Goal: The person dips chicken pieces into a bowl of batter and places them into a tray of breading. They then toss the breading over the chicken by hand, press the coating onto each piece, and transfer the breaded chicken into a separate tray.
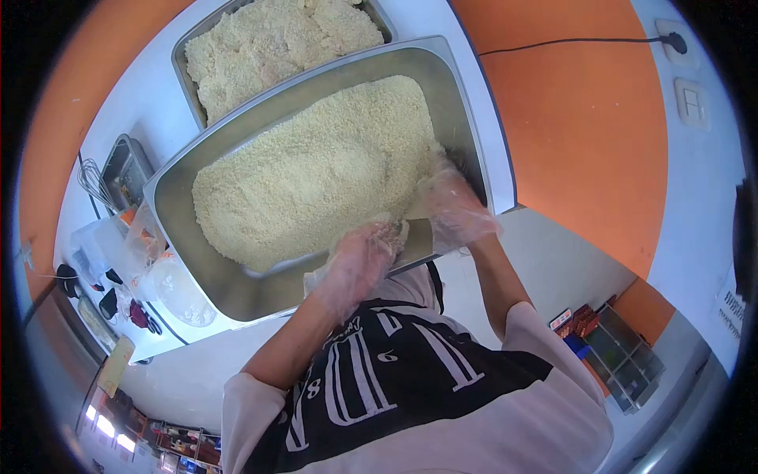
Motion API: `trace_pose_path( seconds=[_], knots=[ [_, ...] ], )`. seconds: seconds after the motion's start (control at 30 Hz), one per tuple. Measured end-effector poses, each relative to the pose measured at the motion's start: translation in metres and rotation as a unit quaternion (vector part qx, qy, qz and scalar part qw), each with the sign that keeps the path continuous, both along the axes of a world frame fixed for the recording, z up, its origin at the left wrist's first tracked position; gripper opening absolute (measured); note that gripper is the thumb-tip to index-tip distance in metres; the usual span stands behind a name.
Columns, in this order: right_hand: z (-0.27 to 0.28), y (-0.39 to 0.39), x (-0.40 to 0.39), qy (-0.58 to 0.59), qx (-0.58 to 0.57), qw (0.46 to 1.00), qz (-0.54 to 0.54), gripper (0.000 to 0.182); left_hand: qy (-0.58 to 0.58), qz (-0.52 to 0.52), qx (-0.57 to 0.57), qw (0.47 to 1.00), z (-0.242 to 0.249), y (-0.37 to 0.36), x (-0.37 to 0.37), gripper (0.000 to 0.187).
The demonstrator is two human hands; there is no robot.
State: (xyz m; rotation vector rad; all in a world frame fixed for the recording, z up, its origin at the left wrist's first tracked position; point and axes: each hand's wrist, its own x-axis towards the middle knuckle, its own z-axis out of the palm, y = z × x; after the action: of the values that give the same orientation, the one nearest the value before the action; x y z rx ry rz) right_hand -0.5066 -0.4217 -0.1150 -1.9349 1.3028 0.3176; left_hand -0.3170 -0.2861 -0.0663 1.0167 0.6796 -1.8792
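Observation:
A deep steel pan (237,296) holds a broad bed of pale, coarse crumbs (308,170), heaped unevenly. My left hand (365,254), in a clear plastic glove, is at the near edge of the crumbs, its fingers bent and dusted with them. Toward the pan's right end, my right hand (456,201), gloved the same way, reaches down beside the crumbs with its fingers extended. Crumbs partly cover those fingertips. Neither hand shows a separate object in its grasp.
Behind the pan, a second steel tray (191,83) holds crumb-coated pieces (284,47). At left are a small metal tin (129,170), a whisk (93,183), plastic bags (178,288) and scissors (151,320). An orange wall (576,118) with a black cable (568,41) stands at right.

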Motion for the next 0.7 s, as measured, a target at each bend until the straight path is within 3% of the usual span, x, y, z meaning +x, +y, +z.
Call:
trace_pose_path(
  seconds=[0.03, 0.07, 0.1, 0.13, 0.2, 0.23, 0.27, 0.3, 0.4, 0.57, 0.7],
  knots=[
    [-0.006, 0.003, 0.000, 0.001, -0.001, 1.000, -0.002, 0.056, 0.001, -0.002, -0.001, 1.000, -0.002, 0.000, 0.003, 0.040],
    [-0.011, 0.007, -0.001, -0.078, -0.027, 0.996, 0.017, 0.056, -0.178, -0.155, -0.027, 0.971, -0.005, 0.000, 0.006, 0.043],
    [-0.012, 0.010, 0.002, -0.157, -0.053, 0.985, 0.036, 0.056, -0.349, -0.297, -0.054, 0.887, -0.009, -0.002, 0.008, 0.046],
    [0.001, 0.010, 0.017, -0.156, -0.055, 0.986, 0.035, 0.056, -0.348, -0.298, -0.056, 0.887, -0.015, 0.000, 0.011, 0.046],
    [0.028, 0.009, 0.046, -0.162, -0.108, 0.963, -0.186, 0.052, -0.573, -0.227, -0.316, 0.721, -0.027, 0.000, 0.018, 0.058],
    [0.037, 0.006, 0.047, -0.164, -0.112, 0.962, -0.188, 0.052, -0.574, -0.227, -0.320, 0.719, -0.023, -0.013, 0.022, 0.058],
    [0.044, 0.001, 0.045, -0.176, -0.106, 0.960, -0.189, 0.051, -0.707, -0.340, -0.356, 0.507, -0.020, -0.033, 0.028, 0.064],
    [0.049, -0.003, 0.043, -0.187, -0.099, 0.959, -0.189, 0.049, -0.788, -0.426, -0.362, 0.258, -0.019, -0.052, 0.033, 0.072],
    [0.026, -0.006, 0.029, -0.264, -0.042, 0.927, -0.264, 0.045, -0.784, -0.453, -0.364, 0.220, -0.053, -0.082, 0.022, 0.082],
    [0.052, 0.014, 0.010, -0.231, -0.085, 0.931, -0.269, 0.039, -0.756, -0.489, -0.388, 0.197, -0.077, -0.058, 0.037, 0.088],
    [0.065, 0.024, 0.013, -0.267, -0.090, 0.918, -0.278, 0.035, -0.753, -0.488, -0.399, 0.189, -0.058, -0.058, 0.040, 0.092]
  ],
)
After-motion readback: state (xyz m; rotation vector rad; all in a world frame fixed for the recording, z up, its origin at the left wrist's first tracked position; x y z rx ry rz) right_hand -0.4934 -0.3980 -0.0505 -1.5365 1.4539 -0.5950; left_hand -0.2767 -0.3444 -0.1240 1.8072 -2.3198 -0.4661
